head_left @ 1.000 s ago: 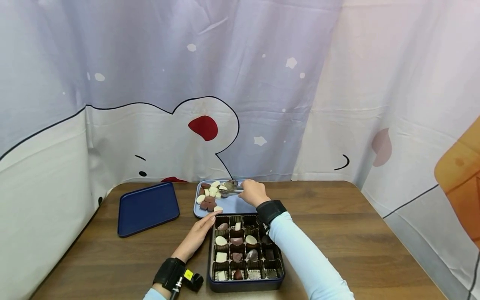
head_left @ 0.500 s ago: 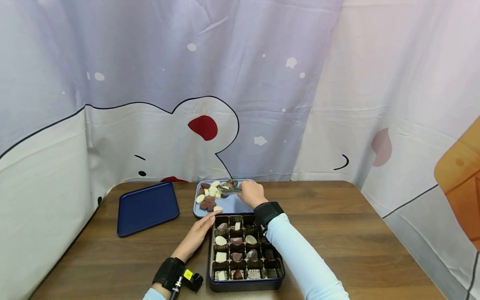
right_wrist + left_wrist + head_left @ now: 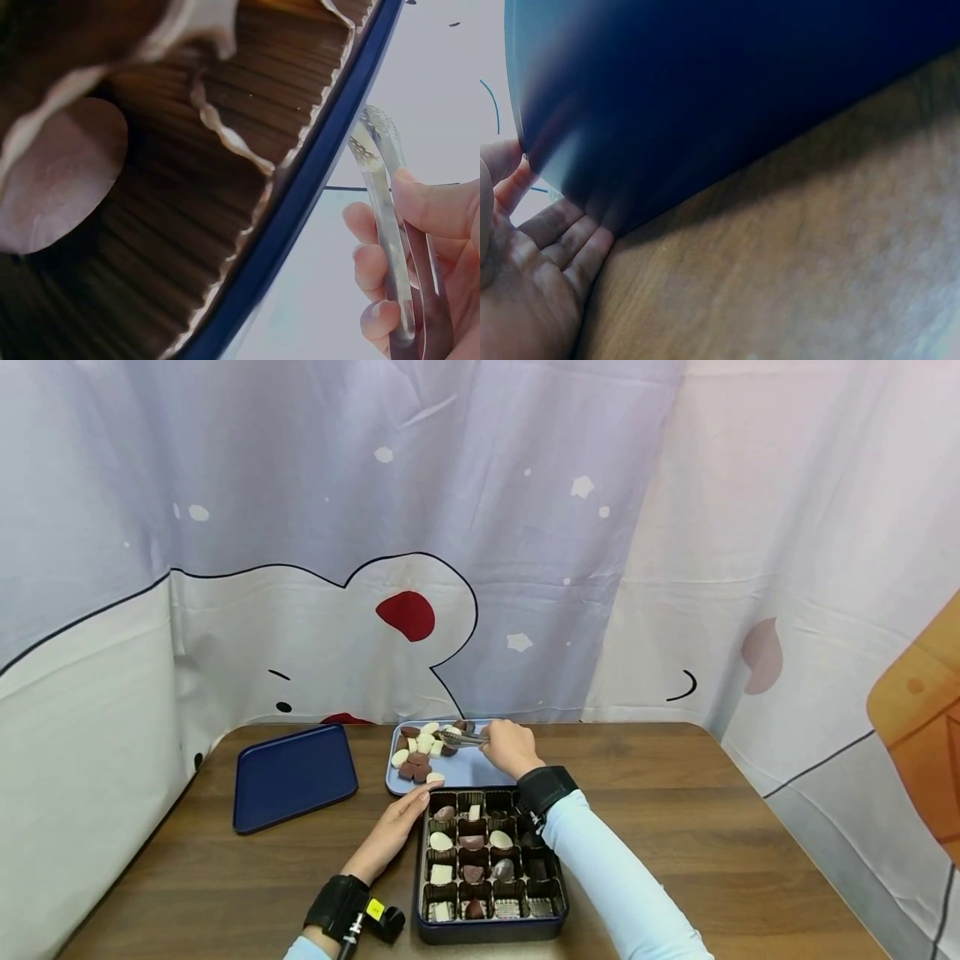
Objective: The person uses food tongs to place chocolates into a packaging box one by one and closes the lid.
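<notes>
My right hand (image 3: 513, 748) grips metal tongs (image 3: 467, 740) above the right part of a light blue tray (image 3: 480, 770). White and brown chocolates (image 3: 417, 758) lie on the tray's left side, and the tong tips are among them. In the right wrist view, thumb and fingers squeeze the tongs (image 3: 390, 251); whether a piece is between the tips I cannot tell. My left hand (image 3: 386, 839) rests against the far left corner of a dark blue box (image 3: 491, 931), fingers extended along its side (image 3: 720, 90). Chocolates sit in several of the box's compartments.
An extra dark blue tray (image 3: 296, 779) lies at the left on the wooden table (image 3: 675, 827). A printed curtain (image 3: 525, 527) hangs behind the table's far edge. My right forearm passes over the box's right side.
The tong arms, spread apart a second ago, have come together over the chocolates. My right hand shifted slightly left, then back right. The left hand keeps its place at the box.
</notes>
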The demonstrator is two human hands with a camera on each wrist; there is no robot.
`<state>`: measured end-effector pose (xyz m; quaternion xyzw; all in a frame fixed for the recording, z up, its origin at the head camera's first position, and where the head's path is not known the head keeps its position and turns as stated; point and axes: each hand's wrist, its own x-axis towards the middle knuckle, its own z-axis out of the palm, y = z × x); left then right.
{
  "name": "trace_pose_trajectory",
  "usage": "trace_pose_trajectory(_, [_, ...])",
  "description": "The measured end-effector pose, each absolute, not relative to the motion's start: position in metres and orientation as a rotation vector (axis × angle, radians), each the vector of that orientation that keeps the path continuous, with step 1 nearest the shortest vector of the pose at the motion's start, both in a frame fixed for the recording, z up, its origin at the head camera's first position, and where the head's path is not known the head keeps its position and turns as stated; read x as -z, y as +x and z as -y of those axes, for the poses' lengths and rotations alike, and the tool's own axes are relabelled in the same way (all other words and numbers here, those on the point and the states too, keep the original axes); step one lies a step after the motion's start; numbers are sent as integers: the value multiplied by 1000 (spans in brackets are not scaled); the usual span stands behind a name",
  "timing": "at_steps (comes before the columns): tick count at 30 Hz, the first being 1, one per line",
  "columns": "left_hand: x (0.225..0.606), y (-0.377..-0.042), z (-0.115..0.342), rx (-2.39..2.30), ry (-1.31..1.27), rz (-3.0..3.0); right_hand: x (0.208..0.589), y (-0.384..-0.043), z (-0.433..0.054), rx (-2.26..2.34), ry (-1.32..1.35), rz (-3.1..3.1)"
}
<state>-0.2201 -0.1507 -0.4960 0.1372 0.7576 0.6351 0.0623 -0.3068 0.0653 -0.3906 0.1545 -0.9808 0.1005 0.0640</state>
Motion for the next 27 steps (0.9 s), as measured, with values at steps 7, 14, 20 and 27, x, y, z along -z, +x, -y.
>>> trace_pose_trajectory(7, [497,-219,151,-1919,410,-2287,391,-306,-71,-339,457,2964])
trace_pose_trajectory(14, [498,-220,150,-1935,411,-2286,382,-292,-86,-428,488,2913])
trace_pose_trajectory(20, [497,-220,149,-1940,399,-2284,372,-266,-102,-421,578,2837])
trace_pose_trajectory(27, [496,-220,149,-1942,386,-2291,363,-229,-125,-446,667,2732])
